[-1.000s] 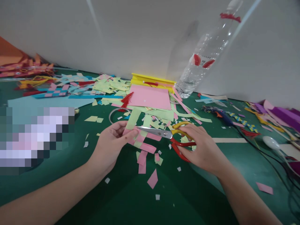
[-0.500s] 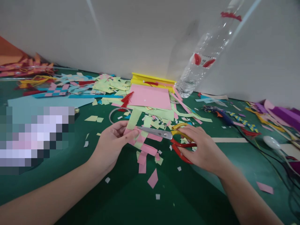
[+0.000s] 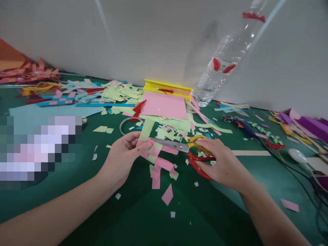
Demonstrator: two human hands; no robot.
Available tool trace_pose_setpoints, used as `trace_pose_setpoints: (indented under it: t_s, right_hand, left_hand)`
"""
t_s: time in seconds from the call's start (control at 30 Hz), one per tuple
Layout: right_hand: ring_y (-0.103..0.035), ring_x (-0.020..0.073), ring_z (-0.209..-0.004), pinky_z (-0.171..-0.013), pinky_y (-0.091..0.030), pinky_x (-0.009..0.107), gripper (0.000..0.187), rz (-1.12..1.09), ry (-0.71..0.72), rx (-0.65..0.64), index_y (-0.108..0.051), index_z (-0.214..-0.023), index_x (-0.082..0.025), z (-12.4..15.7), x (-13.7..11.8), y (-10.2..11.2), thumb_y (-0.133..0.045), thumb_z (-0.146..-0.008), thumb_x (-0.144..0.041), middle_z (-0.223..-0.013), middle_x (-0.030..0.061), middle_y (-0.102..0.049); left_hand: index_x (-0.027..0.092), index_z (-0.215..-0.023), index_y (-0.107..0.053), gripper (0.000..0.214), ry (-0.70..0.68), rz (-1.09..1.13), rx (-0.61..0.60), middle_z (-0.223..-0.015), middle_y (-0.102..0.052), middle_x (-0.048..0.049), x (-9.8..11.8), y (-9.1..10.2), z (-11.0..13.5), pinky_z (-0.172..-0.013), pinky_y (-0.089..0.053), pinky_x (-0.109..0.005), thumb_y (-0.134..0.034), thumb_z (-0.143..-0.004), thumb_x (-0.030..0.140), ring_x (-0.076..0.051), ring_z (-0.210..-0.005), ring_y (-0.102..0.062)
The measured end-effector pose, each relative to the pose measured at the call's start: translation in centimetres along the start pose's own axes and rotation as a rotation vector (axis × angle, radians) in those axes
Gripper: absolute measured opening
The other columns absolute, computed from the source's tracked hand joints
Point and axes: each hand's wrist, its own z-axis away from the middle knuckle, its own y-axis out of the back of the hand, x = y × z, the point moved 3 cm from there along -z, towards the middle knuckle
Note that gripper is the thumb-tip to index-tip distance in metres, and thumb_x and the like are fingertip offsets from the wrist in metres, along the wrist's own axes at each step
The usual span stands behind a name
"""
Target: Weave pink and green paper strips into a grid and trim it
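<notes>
Pinched between the thumb and fingers of my left hand (image 3: 125, 153) is a woven piece of pink and light green paper strips (image 3: 153, 150), with loose strip ends sticking out. My right hand (image 3: 222, 162) grips a pair of scissors (image 3: 180, 147) by its yellow and red handles. The blades point left and lie across the weave, their tips close to my left thumb by the upright green strip (image 3: 148, 128). Whether the blades are biting into paper I cannot tell. Below the weave, a pink scrap (image 3: 167, 194) lies on the green table.
Behind my hands are a pink paper square (image 3: 164, 106), a yellow folded strip (image 3: 148, 84) and a roll of tape (image 3: 123, 126). A clear plastic bottle (image 3: 217, 68) leans at the wall. A glue gun (image 3: 243, 128) with its cable, a white spoon (image 3: 297, 155) and several paper scraps lie around.
</notes>
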Motion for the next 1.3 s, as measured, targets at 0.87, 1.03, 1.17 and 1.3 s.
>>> trace_pose_setpoints:
  t_s: [0.87, 1.03, 1.17, 1.3]
  right_hand:
    - [-0.056, 0.0293, -0.107, -0.086, -0.05, 0.047, 0.037, 0.007, -0.014, 0.015, -0.055, -0.113, -0.019, -0.06, 0.05, -0.13, -0.052, -0.079, -0.034, -0.115, 0.012, -0.06]
    - [-0.055, 0.0294, -0.111, -0.088, -0.05, 0.047, 0.04, -0.004, -0.014, -0.015, -0.053, -0.115, -0.018, -0.07, 0.0, -0.15, -0.052, -0.079, -0.035, -0.118, 0.0123, -0.059]
    - [-0.052, 0.0306, -0.114, -0.087, -0.05, 0.047, 0.044, 0.002, -0.002, -0.044, -0.051, -0.118, -0.015, -0.09, -0.27, -0.04, -0.051, -0.08, -0.036, -0.121, 0.0146, -0.057]
    - [-0.051, 0.0307, -0.117, -0.087, -0.051, 0.047, 0.046, -0.009, -0.012, -0.053, -0.05, -0.121, -0.016, -0.04, -0.24, -0.1, -0.052, -0.08, -0.037, -0.124, 0.0139, -0.056]
  left_hand:
    - [0.023, -0.094, -0.067, 0.028, 0.004, 0.005, -0.001, -0.082, -0.069, 0.001, -0.19, 0.08, -0.12, -0.064, -0.053, -0.019, -0.076, -0.069, 0.027, -0.012, -0.074, -0.064]
    - [0.024, -0.094, -0.067, 0.027, 0.005, 0.004, -0.003, -0.081, -0.07, 0.0017, -0.26, 0.17, -0.18, -0.064, -0.053, -0.019, -0.077, -0.068, 0.027, -0.012, -0.075, -0.065]
    - [0.025, -0.093, -0.067, 0.027, -0.005, 0.0, -0.003, -0.083, -0.07, 0.0019, -0.35, 0.24, -0.23, -0.064, -0.053, -0.018, -0.077, -0.068, 0.027, -0.011, -0.075, -0.064]
    - [0.025, -0.094, -0.067, 0.027, -0.001, -0.011, -0.01, -0.084, -0.07, 0.0023, -0.32, 0.09, -0.2, -0.066, -0.053, -0.018, -0.077, -0.069, 0.027, -0.011, -0.074, -0.064]
